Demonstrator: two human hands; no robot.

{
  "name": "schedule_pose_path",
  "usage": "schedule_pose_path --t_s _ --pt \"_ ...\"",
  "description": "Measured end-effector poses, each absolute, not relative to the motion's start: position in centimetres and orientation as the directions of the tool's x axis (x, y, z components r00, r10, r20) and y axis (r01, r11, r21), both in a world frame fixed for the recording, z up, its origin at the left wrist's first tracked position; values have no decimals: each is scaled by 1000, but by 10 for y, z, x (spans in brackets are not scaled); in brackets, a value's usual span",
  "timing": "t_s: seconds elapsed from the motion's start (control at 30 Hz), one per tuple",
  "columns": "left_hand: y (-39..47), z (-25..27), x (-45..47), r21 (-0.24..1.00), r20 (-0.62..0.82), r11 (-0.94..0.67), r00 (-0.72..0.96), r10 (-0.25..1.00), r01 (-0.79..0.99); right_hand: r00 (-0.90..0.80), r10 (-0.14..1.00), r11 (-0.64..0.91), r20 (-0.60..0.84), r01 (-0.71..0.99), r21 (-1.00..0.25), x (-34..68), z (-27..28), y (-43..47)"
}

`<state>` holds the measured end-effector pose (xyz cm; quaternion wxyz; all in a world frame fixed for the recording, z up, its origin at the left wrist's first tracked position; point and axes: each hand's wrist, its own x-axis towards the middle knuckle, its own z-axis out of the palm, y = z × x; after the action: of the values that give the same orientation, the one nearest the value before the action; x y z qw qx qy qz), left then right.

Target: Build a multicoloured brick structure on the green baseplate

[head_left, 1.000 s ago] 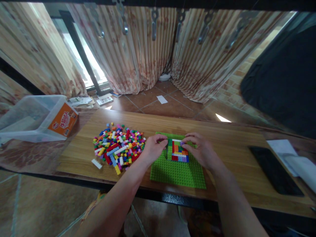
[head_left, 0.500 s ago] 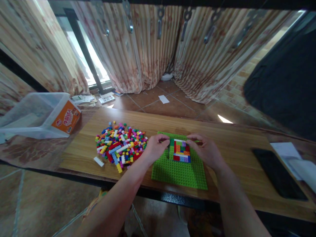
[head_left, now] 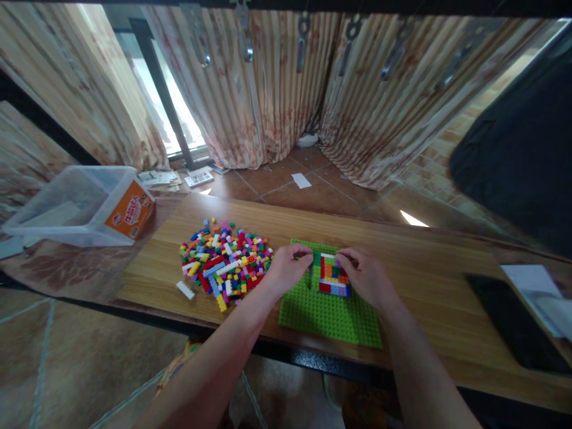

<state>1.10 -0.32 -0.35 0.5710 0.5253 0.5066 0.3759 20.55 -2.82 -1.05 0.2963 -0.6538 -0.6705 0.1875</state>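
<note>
A green studded baseplate [head_left: 330,322] lies on the wooden table. Near its far edge sits a block of toy bricks [head_left: 334,280] in red, orange, white, blue and other colours. My left hand [head_left: 291,268] is at the left of this block, thumb and forefinger pinched at a dark green brick [head_left: 316,263]. At the block's far right corner is my right hand [head_left: 361,271], its thumb and fingers drawn together over the bricks. Whatever lies between the right fingertips is hidden.
A heap of loose bricks [head_left: 223,262] spreads left of the baseplate, with a white brick [head_left: 185,290] apart from it. A clear plastic bin [head_left: 84,232] with an orange label stands far left. On the right lie a black phone-like slab [head_left: 513,322] and white paper [head_left: 527,286].
My right fingers have moved inward, over the far right corner of the brick block. My left hand keeps its pinch beside the block. The whole view has shifted slightly.
</note>
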Motion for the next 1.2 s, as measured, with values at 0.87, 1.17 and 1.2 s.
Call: schedule_pose_path --t_s 0.87,1.17,1.2 --pt "-1 -14 10 975 -116 70 213 970 213 59 988 68 143 663 -746 204 -18 -27" --pt "-1 -6 10 972 -182 143 208 961 189 121 987 11 108 615 -788 206 -16 -28" --pt "-1 -5 10 972 -187 149 209 960 183 152 984 -15 97 604 -796 206 -15 -27"
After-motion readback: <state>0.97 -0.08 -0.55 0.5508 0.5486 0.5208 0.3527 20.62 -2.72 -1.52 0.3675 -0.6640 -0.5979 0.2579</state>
